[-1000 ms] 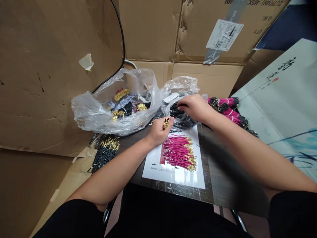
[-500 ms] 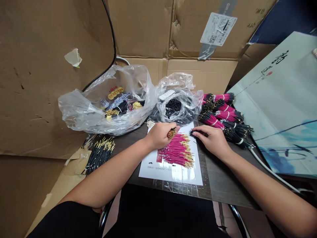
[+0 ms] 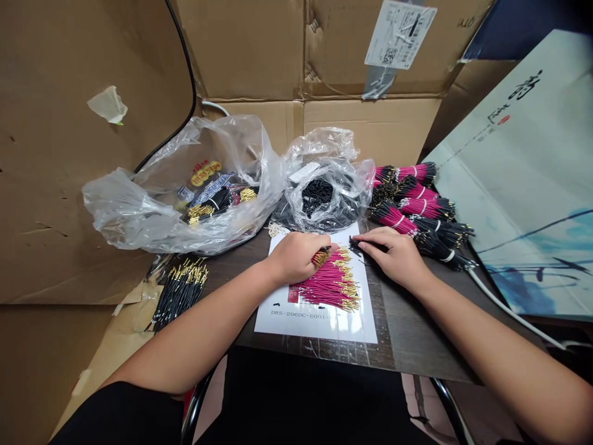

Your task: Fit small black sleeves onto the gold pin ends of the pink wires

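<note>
Clenched in left grip (image 3: 299, 256): gold-tipped bundle (image 3: 320, 257) (best kept evenly aligned). Pinched in right grip (image 3: 397, 252): black pieces (image 3: 354, 245); separate singly.

1. The left hand (image 3: 296, 256) grips a gold-tipped bundle (image 3: 320, 256) at the far edge of pink wires (image 3: 327, 284) on a white sheet (image 3: 315, 332).
2. The right hand (image 3: 401, 254) pinches small black pieces (image 3: 353, 243), right of the wires.
3. Far centre: an open plastic bag (image 3: 351, 191) of black bits (image 3: 317, 196).
4. Far left: a larger bag (image 3: 118, 204) containing tied wires (image 3: 215, 205).
5. Far right: piled pink-and-black bundles (image 3: 417, 207).
</note>
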The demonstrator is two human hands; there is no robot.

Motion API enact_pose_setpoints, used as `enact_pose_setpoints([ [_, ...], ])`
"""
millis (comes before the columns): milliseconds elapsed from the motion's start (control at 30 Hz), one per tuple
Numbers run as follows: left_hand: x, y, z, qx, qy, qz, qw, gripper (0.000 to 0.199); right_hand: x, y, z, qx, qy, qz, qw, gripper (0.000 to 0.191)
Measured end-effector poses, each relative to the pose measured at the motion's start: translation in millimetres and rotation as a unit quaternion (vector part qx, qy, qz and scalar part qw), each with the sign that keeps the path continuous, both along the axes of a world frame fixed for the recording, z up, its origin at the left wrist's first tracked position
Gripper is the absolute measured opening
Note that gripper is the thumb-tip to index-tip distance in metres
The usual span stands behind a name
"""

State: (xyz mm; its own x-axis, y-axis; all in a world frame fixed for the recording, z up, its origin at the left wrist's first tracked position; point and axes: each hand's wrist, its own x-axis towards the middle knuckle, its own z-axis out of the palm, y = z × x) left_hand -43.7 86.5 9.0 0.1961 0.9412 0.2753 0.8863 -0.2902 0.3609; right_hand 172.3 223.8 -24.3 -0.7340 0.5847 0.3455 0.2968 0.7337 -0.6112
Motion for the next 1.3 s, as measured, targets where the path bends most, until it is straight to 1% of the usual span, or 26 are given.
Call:
enact_pose_setpoints([
  [233, 0, 0, -1.9, 0.006, 0.012, -0.013, 1.0, 0.017, 1, -1, 2.3, -0.008, 0.002, -0.01, 1.0, 0.019],
  [400, 1, -1, 0.0, 0.0, 0.02, -0.009, 1.0, 0.018, 0, -1, 3.5, 0.029, 0.009, 0.023, 0.999, 0.019],
  [500, 1, -1, 1.7, -0.008, 0.02, -0.01, 1.0, 0.015, 1, 0, 3.9, 0.049, -0.009, 0.018, 0.999, 0.02],
  [700, 0, -1, 0.8, -0.005, 0.014, -0.02, 1.0, 0.016, 2, 2, 2.6, 0.041, -0.004, 0.021, 0.999, 0.024],
  [800, 1, -2, 0.4, 0.001, 0.01, -0.021, 1.0, 0.018, 2, -1, 5.6, 0.029, 0.014, 0.013, 0.999, 0.025],
  [900, 2, -2, 1.5, 0.003, 0.002, -0.026, 1.0, 0.019, 0, -10, 15.8, -0.006, 0.057, 0.0, 0.998, 0.024],
  [1000, 7, -4, 3.7, -0.004, -0.017, -0.032, 0.999, 0.025, -5, -28, 32.3, -0.06, 0.102, -0.017, 0.993, 0.022],
  [1067, 12, -6, 5.0, -0.014, -0.057, -0.042, 0.997, 0.03, -8, -43, 44.1, -0.099, 0.12, -0.016, 0.988, 0.022],
  [1133, 16, -8, 6.1, -0.016, -0.107, -0.059, 0.992, 0.031, -12, -57, 53.6, -0.124, 0.14, -0.002, 0.982, 0.021],
  [1200, 21, -10, 7.0, -0.003, -0.14, -0.072, 0.988, 0.032, -16, -68, 58.8, -0.142, 0.166, 0.007, 0.976, 0.02],
  [1300, 25, -13, 8.4, 0.016, -0.169, -0.079, 0.982, 0.03, -21, -79, 58.1, -0.152, 0.216, -0.009, 0.964, 0.02],
])
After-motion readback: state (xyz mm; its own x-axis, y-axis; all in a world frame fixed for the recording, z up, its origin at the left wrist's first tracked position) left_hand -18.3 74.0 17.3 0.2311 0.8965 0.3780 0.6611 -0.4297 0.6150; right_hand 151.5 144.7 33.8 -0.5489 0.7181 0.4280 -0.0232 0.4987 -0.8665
